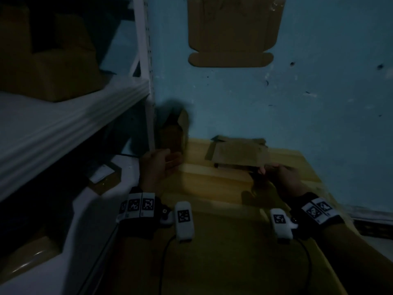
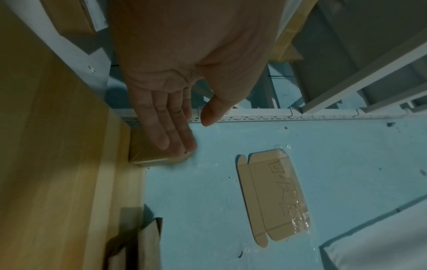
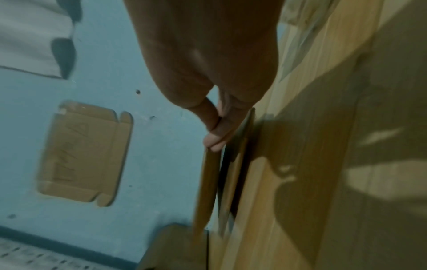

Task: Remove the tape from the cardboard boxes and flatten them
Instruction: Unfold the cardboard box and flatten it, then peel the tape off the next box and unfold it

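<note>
Right hand (image 1: 285,175) grip pinches near corner of flattened brown cardboard box (image 1: 238,153), lifting it off pale wooden desk (image 1: 212,188). Left hand (image 1: 158,165) grip spread, fingers straight, reaching small upright brown box (image 1: 172,135) just beyond fingertips. Likely step: flattened box being set aside; next move calls for closing left grip round upright box.

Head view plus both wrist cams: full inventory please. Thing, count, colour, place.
Flattened box: 1, brown, on the table by the wall, its near right corner pinched by the right hand.
Upright box: 1, brown, table's far left corner, beside the shelf post.
Cardboard sheet: 1, brown, taped flat on the wall.
Table: 1, light wood.
Wall: blue, scuffed.
Shelf rack: 1, white, left, holding brown boxes.
Left hand: fingers straight, at the upright box.
Right hand: pinching the flattened box.
</note>
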